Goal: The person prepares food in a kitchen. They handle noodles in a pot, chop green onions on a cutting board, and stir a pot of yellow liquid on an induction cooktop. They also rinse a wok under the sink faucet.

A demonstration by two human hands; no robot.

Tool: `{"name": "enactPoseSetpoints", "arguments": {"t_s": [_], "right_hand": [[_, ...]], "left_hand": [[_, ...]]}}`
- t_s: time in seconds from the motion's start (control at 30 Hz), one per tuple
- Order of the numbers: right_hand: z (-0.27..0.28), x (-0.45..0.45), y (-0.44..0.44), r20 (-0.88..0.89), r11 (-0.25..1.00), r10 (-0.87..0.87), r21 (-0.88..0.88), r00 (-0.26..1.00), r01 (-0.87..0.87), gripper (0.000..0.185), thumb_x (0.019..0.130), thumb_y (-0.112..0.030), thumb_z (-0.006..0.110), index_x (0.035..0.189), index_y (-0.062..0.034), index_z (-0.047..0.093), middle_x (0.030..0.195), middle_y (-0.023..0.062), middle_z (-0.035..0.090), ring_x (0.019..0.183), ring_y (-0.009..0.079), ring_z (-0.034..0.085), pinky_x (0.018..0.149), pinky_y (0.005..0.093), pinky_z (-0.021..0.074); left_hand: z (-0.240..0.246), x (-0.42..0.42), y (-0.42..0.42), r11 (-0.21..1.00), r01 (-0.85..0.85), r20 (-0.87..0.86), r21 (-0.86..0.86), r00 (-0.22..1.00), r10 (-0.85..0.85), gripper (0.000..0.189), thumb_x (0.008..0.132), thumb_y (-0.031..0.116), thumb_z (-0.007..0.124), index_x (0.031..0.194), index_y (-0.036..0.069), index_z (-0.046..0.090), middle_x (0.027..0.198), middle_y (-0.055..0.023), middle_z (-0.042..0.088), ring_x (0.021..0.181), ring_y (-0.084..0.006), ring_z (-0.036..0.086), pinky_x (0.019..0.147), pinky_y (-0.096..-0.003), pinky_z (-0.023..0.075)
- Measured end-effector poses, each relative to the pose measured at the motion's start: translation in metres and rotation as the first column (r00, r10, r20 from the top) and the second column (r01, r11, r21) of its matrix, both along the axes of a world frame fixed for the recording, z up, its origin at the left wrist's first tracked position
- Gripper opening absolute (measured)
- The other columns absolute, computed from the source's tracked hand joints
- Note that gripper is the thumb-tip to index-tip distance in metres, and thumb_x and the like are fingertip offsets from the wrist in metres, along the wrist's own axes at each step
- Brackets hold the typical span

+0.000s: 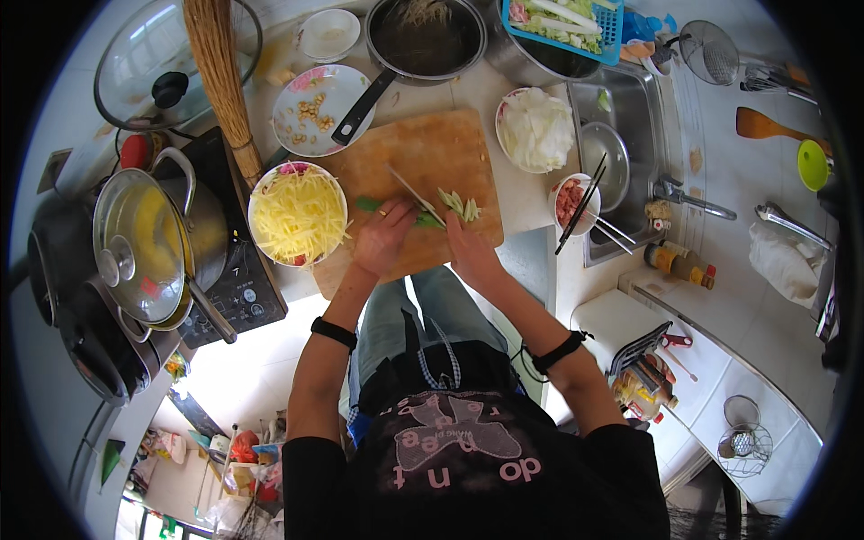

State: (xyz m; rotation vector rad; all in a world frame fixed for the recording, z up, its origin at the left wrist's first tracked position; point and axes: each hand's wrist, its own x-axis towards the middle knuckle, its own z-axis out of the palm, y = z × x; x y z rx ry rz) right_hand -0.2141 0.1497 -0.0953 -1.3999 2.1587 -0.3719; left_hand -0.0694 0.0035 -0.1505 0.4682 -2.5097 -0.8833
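Observation:
My left hand [386,236] presses a green vegetable [368,204], perhaps a chili pepper, down on a wooden cutting board [432,148]. In my right hand [474,251] is a kitchen knife [413,192], its blade angled across the vegetable beside my left fingertips. The knife's handle is hidden inside my fingers. Pale green cut strips [460,204] lie on the board just right of the blade. At the board's left edge stands a bowl heaped with yellow shreds [297,212], perhaps potato.
Beyond the board are a plate with peeled garlic cloves or nuts [310,115] and a pan [425,40], its handle [364,108] reaching over the plate. To the right are sliced white vegetable [536,128], a bowl of meat [571,202] with chopsticks across it, and a sink [614,94]. A lidded pot [142,243] stands left.

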Motion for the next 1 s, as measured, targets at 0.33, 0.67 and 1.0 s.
{"name": "enactPoseSetpoints", "arguments": {"t_s": [0.33,0.67,1.0], "right_hand": [[0.031,-0.018,0.015,0.139,0.992,-0.124,0.055,0.983,0.117,0.021,0.098,-0.014,0.052,0.11,-0.003,0.038,0.084,0.0265,0.063,0.076,0.0501,0.059,0.061,0.057,0.0449],[0.042,-0.001,0.018,-0.042,0.98,0.054,0.196,0.998,-0.045,0.027,0.09,-0.003,0.053,0.113,-0.005,0.039,0.094,0.0211,0.061,0.074,0.0444,0.063,0.061,0.0555,0.0497],[-0.002,0.0,-0.011,0.066,0.98,-0.195,0.043,0.978,0.193,0.033,0.092,-0.006,0.055,0.12,-0.0015,0.039,0.081,0.0262,0.063,0.074,0.0484,0.061,0.062,0.0553,0.047]], "left_hand": [[0.01,0.005,0.008,0.985,-0.077,-0.024,-0.152,0.997,0.075,0.037,0.071,0.003,0.061,0.107,0.005,0.067,0.112,-0.0067,0.064,0.108,-0.0262,0.06,0.089,-0.0388,0.0521],[0.002,0.002,0.01,0.994,-0.1,-0.037,-0.047,0.994,0.098,0.035,0.07,0.001,0.06,0.104,0.004,0.068,0.109,-0.0074,0.066,0.105,-0.0272,0.062,0.086,-0.0382,0.0535],[0.003,0.002,0.01,0.992,-0.111,-0.017,-0.054,0.994,0.11,0.035,0.07,0.001,0.061,0.103,0.006,0.069,0.106,-0.0053,0.066,0.103,-0.0253,0.063,0.084,-0.0355,0.0544]]}}
